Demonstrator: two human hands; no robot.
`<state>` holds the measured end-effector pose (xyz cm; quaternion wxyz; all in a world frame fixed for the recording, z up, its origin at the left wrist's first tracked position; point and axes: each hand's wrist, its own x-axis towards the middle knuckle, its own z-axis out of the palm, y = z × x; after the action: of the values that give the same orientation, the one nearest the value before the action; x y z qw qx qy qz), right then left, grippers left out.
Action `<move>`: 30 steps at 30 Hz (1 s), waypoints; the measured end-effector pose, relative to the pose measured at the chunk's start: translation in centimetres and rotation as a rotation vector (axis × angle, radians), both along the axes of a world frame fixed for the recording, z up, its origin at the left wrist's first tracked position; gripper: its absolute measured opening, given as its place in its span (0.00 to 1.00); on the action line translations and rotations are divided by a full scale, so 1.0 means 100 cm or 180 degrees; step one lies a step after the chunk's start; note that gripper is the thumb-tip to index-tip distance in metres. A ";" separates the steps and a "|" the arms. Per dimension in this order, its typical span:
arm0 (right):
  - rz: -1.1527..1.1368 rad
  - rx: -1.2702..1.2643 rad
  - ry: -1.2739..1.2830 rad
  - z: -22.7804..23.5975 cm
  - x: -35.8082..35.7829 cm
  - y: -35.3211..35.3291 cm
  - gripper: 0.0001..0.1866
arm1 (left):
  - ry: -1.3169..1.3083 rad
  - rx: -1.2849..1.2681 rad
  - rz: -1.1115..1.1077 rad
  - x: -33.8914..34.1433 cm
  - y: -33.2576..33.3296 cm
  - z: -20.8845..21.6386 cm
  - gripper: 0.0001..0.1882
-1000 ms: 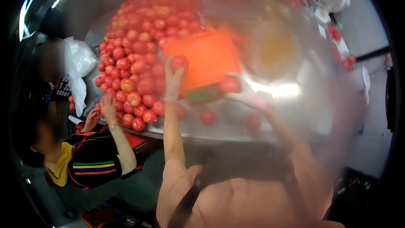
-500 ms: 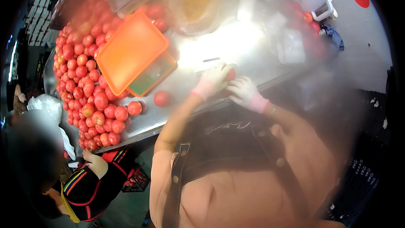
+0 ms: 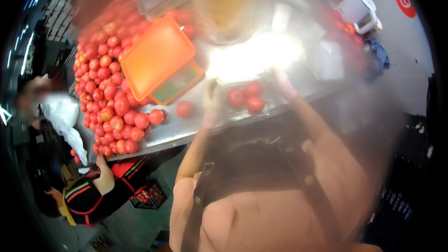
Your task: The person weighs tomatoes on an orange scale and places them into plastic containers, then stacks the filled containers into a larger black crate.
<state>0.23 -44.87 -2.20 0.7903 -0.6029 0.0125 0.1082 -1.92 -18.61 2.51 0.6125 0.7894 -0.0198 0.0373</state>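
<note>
Three red tomatoes [image 3: 236, 97] lie close together between my gloved hands, on what looks like clear plastic near the metal table's front edge. Just left of them is my left hand [image 3: 213, 95] in a pale glove with a pink cuff; its fingers are blurred. Beyond and to the right, my right hand [image 3: 283, 82] is washed out by glare and motion, so its grip is hidden. A single tomato [image 3: 185, 109] sits on the metal left of my left hand. Neither hand plainly holds anything.
A large heap of tomatoes [image 3: 109, 91] covers the table's left side, with tilted orange trays [image 3: 161, 58] against it. A clear bag of something yellow [image 3: 226, 7] lies behind. White jug [image 3: 357, 5] and more tomatoes at far right. Another person [image 3: 93, 196] stands front left.
My hands, earlier together around a tomato, have spread apart, left hand leftward and right hand away and rightward. Three tomatoes now show between them. The whole view has shifted slightly.
</note>
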 end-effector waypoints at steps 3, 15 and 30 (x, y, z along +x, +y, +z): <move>0.0368 -0.2765 -0.1738 0.012 -0.042 -0.011 0.19 | 0.1597 -0.0827 -0.0247 -0.015 0.032 -0.026 0.22; 0.0593 -0.0543 0.0847 0.023 -0.087 -0.001 0.23 | 0.2101 -0.1962 -0.0769 -0.052 0.042 -0.035 0.26; -0.0698 -0.4782 -0.3241 0.072 0.210 0.050 0.08 | -0.0461 0.3905 0.0479 -0.035 0.113 -0.040 0.16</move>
<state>21.27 -39.85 4.99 0.1059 -0.9291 -0.2132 -0.2831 -5.42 -7.32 -1.52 0.0401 0.9922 -0.0234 0.1156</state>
